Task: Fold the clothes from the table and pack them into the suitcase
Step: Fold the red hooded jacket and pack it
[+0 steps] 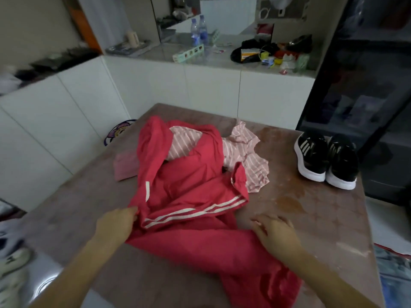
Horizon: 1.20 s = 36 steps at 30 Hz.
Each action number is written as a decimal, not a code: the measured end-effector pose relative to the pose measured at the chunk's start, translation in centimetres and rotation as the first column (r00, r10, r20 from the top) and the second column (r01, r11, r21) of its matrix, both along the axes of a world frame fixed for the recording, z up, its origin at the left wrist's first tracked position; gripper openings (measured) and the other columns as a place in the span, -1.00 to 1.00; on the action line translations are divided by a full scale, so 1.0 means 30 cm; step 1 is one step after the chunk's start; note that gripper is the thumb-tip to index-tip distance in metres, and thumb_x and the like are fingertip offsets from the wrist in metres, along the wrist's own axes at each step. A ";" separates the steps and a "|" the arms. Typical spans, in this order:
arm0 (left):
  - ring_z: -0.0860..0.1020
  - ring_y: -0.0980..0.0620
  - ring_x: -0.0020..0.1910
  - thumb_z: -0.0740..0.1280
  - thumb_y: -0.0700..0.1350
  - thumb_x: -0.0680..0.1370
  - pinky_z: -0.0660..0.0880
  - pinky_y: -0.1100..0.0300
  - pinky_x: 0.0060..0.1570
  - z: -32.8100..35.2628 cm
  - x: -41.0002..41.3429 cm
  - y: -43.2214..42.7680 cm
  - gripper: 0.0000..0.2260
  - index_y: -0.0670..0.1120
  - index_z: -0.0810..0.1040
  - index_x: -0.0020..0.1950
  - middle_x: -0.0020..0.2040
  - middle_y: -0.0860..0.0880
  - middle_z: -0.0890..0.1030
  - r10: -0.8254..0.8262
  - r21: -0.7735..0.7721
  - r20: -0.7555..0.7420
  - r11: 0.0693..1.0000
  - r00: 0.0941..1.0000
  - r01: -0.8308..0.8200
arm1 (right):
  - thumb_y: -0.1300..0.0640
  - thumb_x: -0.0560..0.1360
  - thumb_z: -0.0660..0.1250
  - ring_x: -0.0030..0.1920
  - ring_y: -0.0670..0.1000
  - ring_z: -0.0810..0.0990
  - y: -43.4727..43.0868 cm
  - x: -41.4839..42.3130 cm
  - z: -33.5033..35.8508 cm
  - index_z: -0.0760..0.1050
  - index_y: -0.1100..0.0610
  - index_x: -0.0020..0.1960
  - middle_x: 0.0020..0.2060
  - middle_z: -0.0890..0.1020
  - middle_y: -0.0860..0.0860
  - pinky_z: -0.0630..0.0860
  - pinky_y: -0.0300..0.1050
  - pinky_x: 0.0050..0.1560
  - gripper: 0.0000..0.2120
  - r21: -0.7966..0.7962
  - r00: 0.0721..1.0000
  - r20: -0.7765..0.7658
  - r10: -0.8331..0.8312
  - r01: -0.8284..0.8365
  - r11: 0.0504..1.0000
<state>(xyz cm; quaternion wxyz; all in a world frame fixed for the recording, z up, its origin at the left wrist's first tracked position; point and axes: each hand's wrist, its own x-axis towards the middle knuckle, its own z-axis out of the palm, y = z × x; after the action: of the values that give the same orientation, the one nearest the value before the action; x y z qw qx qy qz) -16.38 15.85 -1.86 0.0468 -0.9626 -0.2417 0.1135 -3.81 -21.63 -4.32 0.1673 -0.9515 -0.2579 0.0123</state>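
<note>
A red garment with white stripes (189, 192) lies crumpled across the middle of the brown table (311, 218), one part hanging over the near edge. My left hand (115, 223) pinches its left edge. My right hand (273, 230) rests on the cloth at its right side, fingers bent; whether it holds the cloth is unclear. A pink striped garment (249, 161) lies partly under the red one, behind it. A folded pink cloth (124, 166) sits at the left. No suitcase is in view.
A pair of black trainers with white soles (324, 161) stands at the table's far right. White cabinets and a cluttered counter with two water bottles (199, 32) run behind. A dark glass cabinet (367, 85) stands at the right. Shoes (11, 258) lie on the floor at left.
</note>
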 end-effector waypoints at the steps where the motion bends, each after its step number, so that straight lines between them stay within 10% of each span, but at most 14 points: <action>1: 0.57 -0.09 0.10 0.15 0.01 0.58 0.51 0.06 0.02 -0.028 -0.049 0.030 -0.80 0.07 0.50 0.13 0.10 -0.03 0.62 0.036 -0.022 -0.005 0.999 0.999 -0.037 | -0.19 0.54 0.00 0.14 -0.02 0.57 0.025 0.012 0.003 0.56 -0.09 0.17 0.09 0.63 -0.10 0.34 -0.06 0.22 -0.56 -0.035 0.999 -0.054 -0.002 0.000 0.999; 6: 0.51 -0.18 0.19 0.21 -0.08 0.54 0.45 0.01 0.17 -0.097 -0.157 0.055 -0.58 -0.06 0.31 0.41 0.28 -0.14 0.49 0.224 -0.217 -0.049 0.949 0.973 -0.229 | -0.25 0.53 0.15 0.30 -0.02 0.45 0.132 0.022 -0.055 0.30 -0.08 0.38 0.29 0.49 -0.07 0.21 0.02 0.36 -0.52 -0.336 0.968 -0.239 -0.080 -0.005 0.942; 11: 0.44 -0.22 0.32 0.32 0.16 0.27 0.40 -0.17 0.25 -0.118 -0.131 -0.049 -0.25 0.03 0.28 0.46 0.40 -0.10 0.41 -0.182 -0.156 0.112 0.968 0.977 0.199 | -0.28 0.51 0.16 0.30 -0.01 0.45 0.160 -0.047 -0.129 0.32 0.01 0.33 0.27 0.49 -0.06 0.23 0.03 0.33 -0.48 -0.360 0.926 -0.373 -0.050 -0.095 0.928; 14: 0.26 -0.06 0.45 0.35 0.25 0.40 0.11 -0.13 0.43 -0.128 -0.089 -0.120 -0.19 0.07 0.07 0.54 0.50 0.03 0.24 -0.209 -0.192 -0.050 0.962 0.977 0.196 | -0.21 0.53 0.18 0.30 0.01 0.43 0.148 -0.092 -0.140 0.37 0.03 0.29 0.28 0.47 -0.04 0.25 0.01 0.30 -0.57 -0.356 0.902 -0.431 0.011 -0.181 0.917; 22: 0.53 -0.06 0.16 0.25 0.11 0.51 0.48 0.06 0.06 -0.179 -0.048 -0.271 -0.59 0.04 0.43 0.34 0.22 0.04 0.55 -0.379 -0.239 0.134 0.884 0.916 0.401 | -0.11 0.56 0.14 0.25 -0.02 0.49 -0.097 0.035 0.008 0.36 -0.03 0.32 0.25 0.52 -0.09 0.33 -0.06 0.21 -0.63 -0.635 1.000 0.016 0.004 0.007 0.773; 27: 0.60 -0.05 -0.08 0.03 0.29 0.47 0.54 0.10 -0.18 -0.181 -0.002 -0.418 -0.53 0.03 0.55 0.04 -0.06 0.05 0.61 -0.471 -0.234 0.257 0.817 0.844 0.527 | 0.05 0.41 0.31 -0.30 0.21 0.56 -0.266 0.210 0.095 0.58 0.15 -0.07 -0.34 0.60 0.12 0.43 0.05 -0.21 -0.80 -0.355 0.899 0.419 -0.131 0.295 0.887; 33: 0.60 0.00 -0.04 0.00 0.29 0.46 0.55 0.09 -0.13 -0.128 0.032 -0.454 -0.50 0.05 0.53 0.15 0.01 0.08 0.60 -0.407 -0.223 0.374 0.833 0.833 0.507 | -0.28 0.48 0.20 -0.01 -0.09 0.58 -0.365 0.113 0.137 0.56 -0.21 -0.13 -0.17 0.63 -0.24 0.13 0.09 0.26 -0.77 -0.625 0.980 0.147 -0.131 0.194 0.756; 36: 0.62 0.01 -0.09 0.14 0.20 0.44 0.58 0.08 -0.12 -0.143 0.036 -0.390 -0.58 0.00 0.60 0.09 -0.04 0.07 0.63 -0.475 -0.083 0.414 0.830 0.777 0.552 | -0.20 0.37 0.16 -0.27 -0.02 0.62 -0.442 -0.011 0.083 0.56 -0.18 -0.39 -0.42 0.57 -0.21 0.21 0.11 0.13 -0.72 -0.551 0.996 0.093 -0.016 0.065 0.832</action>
<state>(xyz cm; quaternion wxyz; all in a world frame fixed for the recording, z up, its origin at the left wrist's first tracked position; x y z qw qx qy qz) -15.29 4.14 -6.15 -0.0680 -0.9947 0.0394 -0.0665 -4.15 -34.89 -1.82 -0.1257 -0.9641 -0.2299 0.0425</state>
